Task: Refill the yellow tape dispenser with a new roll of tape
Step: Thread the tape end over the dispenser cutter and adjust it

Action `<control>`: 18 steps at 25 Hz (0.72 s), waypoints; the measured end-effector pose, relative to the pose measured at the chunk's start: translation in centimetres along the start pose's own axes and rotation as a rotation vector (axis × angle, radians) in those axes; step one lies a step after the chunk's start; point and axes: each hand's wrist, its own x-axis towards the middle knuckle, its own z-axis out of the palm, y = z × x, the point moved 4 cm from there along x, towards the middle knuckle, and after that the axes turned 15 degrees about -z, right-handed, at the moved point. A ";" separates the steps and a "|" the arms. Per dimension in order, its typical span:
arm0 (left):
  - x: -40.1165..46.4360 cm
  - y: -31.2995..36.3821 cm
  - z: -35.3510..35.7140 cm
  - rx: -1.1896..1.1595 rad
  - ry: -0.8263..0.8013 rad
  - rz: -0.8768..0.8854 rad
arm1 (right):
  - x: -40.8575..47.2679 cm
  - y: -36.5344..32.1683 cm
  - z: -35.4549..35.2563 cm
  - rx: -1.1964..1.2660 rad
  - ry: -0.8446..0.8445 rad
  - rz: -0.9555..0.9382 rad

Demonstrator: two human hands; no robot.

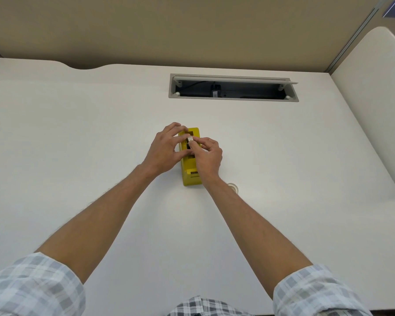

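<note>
The yellow tape dispenser [191,176] stands on the white desk [78,137], its long axis pointing away from me. My left hand [167,148] curls over its left side and far end, fingers on top. My right hand [207,157] comes in from the right and pinches a small white piece, apparently the tape roll's core [190,139], at the dispenser's open top slot. Both hands hide most of the middle of the dispenser. A clear tape roll [234,187] lies flat on the desk just right of my right wrist, partly hidden by the forearm.
An open grey cable tray [233,87] with black wiring is set into the desk beyond the dispenser. A tan partition wall [192,30] closes the back, and a side desk panel [374,99] stands at the right.
</note>
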 end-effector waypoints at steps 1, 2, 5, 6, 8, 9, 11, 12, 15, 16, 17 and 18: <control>0.0 0.0 0.0 0.004 -0.002 -0.003 | 0.0 0.0 0.0 -0.005 0.000 0.000; 0.0 -0.1 0.0 0.005 -0.003 -0.004 | 0.1 0.0 0.0 -0.007 -0.001 0.001; 0.0 -0.1 0.0 -0.005 -0.001 0.004 | 0.1 -0.1 0.0 0.007 -0.003 0.009; 0.0 -0.1 0.0 -0.012 0.001 0.004 | 0.1 0.0 -0.1 0.019 -0.005 0.011; 0.0 -0.1 -0.1 -0.029 0.008 0.003 | 0.0 0.1 -0.2 0.037 -0.016 0.011; -0.1 -0.1 -0.1 -0.034 0.008 0.001 | -0.1 0.1 -0.2 0.044 -0.023 0.010; -0.1 -0.1 0.0 -0.032 0.002 -0.012 | -0.1 0.2 -0.3 0.052 -0.028 0.008; -0.1 -0.1 0.1 -0.030 0.000 -0.020 | 0.0 0.2 -0.3 0.052 -0.027 0.008; -0.2 0.0 0.1 -0.047 0.011 -0.040 | 0.0 0.2 -0.3 0.053 -0.018 0.003; -0.2 0.1 0.1 -0.056 0.013 -0.045 | 0.0 0.2 -0.3 0.059 -0.013 0.004; -0.3 0.1 0.2 -0.064 0.014 -0.051 | 0.0 0.2 -0.2 0.062 -0.007 0.005; -0.3 0.2 0.2 -0.069 0.013 -0.055 | 0.0 0.1 -0.2 0.060 -0.001 0.004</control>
